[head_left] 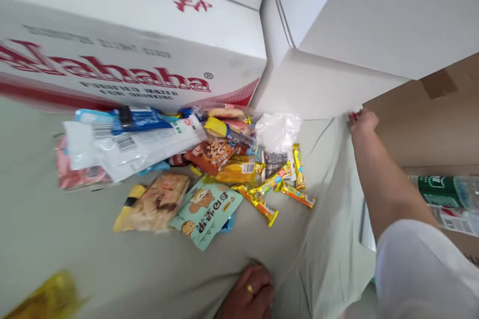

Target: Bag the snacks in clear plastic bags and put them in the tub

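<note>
My right hand (362,120) reaches out at the far right, its fingers closed on the edge of the pale green sheet (333,199) beside a white box. From there the sheet hangs in folds. At the bottom, my left hand (252,291), with a gold ring, is curled on the sheet; whatever lies inside its fingers is hidden, and creases run out from it. Between my hands and the boxes is a pile of packaged snacks: a mint-green pouch (205,212), a bread pack (160,202), several yellow stick packets (273,182), a brown cookie bag (213,154) and white packages (142,149).
A white and red water carton (130,60) stands behind the pile, with white boxes (359,20) at the back right. A crumpled clear bag (279,129) lies by them. Right of the sheet, a cardboard box (422,129) and a green-labelled bottle (437,192) show. A blurred yellow wrapper (48,299) is at bottom left.
</note>
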Action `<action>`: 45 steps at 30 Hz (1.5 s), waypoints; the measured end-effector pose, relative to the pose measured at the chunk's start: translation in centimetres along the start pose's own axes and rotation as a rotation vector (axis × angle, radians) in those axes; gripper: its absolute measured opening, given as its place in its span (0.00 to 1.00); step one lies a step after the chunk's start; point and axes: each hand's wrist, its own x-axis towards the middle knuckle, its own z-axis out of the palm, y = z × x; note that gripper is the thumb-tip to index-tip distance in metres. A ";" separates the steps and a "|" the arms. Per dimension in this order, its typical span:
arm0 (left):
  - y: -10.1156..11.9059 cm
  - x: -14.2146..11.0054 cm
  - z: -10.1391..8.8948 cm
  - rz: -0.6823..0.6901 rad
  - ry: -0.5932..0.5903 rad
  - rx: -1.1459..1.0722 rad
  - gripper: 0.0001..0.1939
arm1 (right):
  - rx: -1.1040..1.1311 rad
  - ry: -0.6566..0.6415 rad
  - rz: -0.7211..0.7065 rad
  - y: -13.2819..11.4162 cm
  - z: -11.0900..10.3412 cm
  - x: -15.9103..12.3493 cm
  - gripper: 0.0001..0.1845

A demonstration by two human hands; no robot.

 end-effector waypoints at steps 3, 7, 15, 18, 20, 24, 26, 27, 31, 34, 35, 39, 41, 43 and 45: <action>0.8 0.8 -1.0 -0.032 -0.001 -0.131 0.13 | 0.025 -0.020 0.091 -0.9 -2.6 -6.4 0.07; 2.1 0.8 -1.9 -0.210 -0.009 -0.247 0.12 | 0.015 -0.269 -0.076 -4.2 -3.5 -16.4 0.07; 1.8 0.2 -1.0 -0.125 -0.084 -0.073 0.11 | -0.573 -0.660 -0.676 -8.2 2.9 -27.5 0.10; 1.3 0.2 -0.9 -0.095 -0.094 -0.025 0.11 | -0.654 -0.618 -0.617 -7.8 3.5 -27.9 0.05; 1.3 0.3 -1.0 -0.080 -0.094 -0.009 0.11 | -0.588 -0.588 -0.548 -7.8 2.7 -27.8 0.06; 1.5 0.5 -1.0 -0.063 -0.099 0.037 0.10 | -0.629 -0.591 -0.563 -7.9 0.7 -28.4 0.06; 1.6 0.5 -0.9 -0.063 -0.109 0.055 0.10 | -0.745 -0.584 -0.622 -7.8 0.9 -28.9 0.12; 1.6 0.6 -0.9 -0.063 -0.114 0.059 0.10 | -0.786 -0.573 -0.646 -7.8 1.3 -29.0 0.15; 1.3 0.6 -0.9 -0.047 -0.123 0.045 0.10 | -0.791 -0.565 -0.676 -7.5 3.2 -29.0 0.11; 1.3 0.6 -0.8 -0.039 -0.116 0.043 0.10 | -0.723 -0.558 -0.656 -7.5 2.7 -28.9 0.11; 1.3 0.6 -0.8 -0.042 -0.113 0.050 0.10 | -0.679 -0.556 -0.634 -7.5 2.0 -28.9 0.11; 1.4 0.5 -0.6 -0.046 -0.117 0.095 0.10 | -0.550 -0.559 -0.565 -7.5 -1.0 -29.5 0.08; 1.4 0.5 -0.6 -0.033 -0.121 0.103 0.10 | -0.594 -0.560 -0.614 -7.5 -1.4 -29.8 0.08; 1.4 0.5 -0.6 -0.023 -0.125 0.100 0.11 | -0.684 -0.558 -0.681 -7.5 -0.8 -30.0 0.08; 1.3 0.5 -0.7 -0.018 -0.129 0.092 0.11 | -0.774 -0.555 -0.728 -7.6 0.6 -30.1 0.11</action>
